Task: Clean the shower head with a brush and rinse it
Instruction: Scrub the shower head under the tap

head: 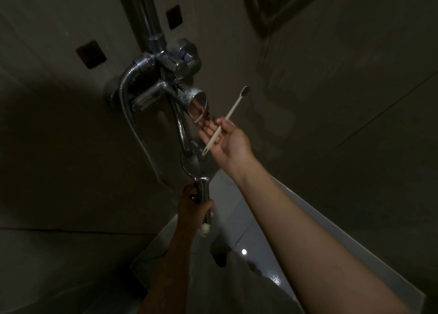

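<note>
Left hand (pixel 193 203) grips shower head (pixel 200 165); right hand (pixel 228 139) pinches toothbrush (pixel 225 120).

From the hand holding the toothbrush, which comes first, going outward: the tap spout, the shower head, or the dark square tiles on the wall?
From the right hand:
1. Tap spout, just above-left of the fingers.
2. Shower head, just below; too close to the spout to rank firmly.
3. Dark square tiles, far up-left on the wall.

Home bathroom: tiled walls (pixel 331 77) are enclosing a chrome mixer tap (pixel 170 62), hose (pixel 132 124) and white bathtub (pixel 296 209).
</note>
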Demonstrator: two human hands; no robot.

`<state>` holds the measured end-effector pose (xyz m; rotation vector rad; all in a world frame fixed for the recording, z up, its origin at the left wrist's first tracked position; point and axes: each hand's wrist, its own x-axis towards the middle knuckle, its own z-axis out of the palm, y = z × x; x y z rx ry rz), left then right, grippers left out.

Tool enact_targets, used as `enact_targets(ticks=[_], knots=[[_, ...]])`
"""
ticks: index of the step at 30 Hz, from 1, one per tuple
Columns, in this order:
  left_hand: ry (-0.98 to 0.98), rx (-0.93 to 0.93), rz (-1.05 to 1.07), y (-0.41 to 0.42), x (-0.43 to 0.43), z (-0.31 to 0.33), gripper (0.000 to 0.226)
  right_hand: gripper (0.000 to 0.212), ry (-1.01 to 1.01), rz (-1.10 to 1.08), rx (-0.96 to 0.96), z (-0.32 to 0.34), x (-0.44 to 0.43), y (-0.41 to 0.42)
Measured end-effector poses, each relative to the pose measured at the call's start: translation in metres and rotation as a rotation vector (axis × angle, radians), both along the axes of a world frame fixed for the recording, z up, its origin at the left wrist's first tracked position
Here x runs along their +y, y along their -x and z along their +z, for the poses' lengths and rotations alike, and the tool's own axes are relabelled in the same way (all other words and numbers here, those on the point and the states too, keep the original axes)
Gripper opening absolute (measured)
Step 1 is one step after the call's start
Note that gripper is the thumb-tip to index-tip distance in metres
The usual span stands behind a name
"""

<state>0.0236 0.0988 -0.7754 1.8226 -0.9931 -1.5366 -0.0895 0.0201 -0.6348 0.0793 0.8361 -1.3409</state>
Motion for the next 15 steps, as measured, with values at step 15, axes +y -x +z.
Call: enact_targets(ticks=[15], knots=[[0.009, -0.088, -0.016, -0.0068, -0.0028, -0.0099, 0.033, 0.025, 0.048, -0.008, 0.050, 0.0010, 0.0016, -0.0014]])
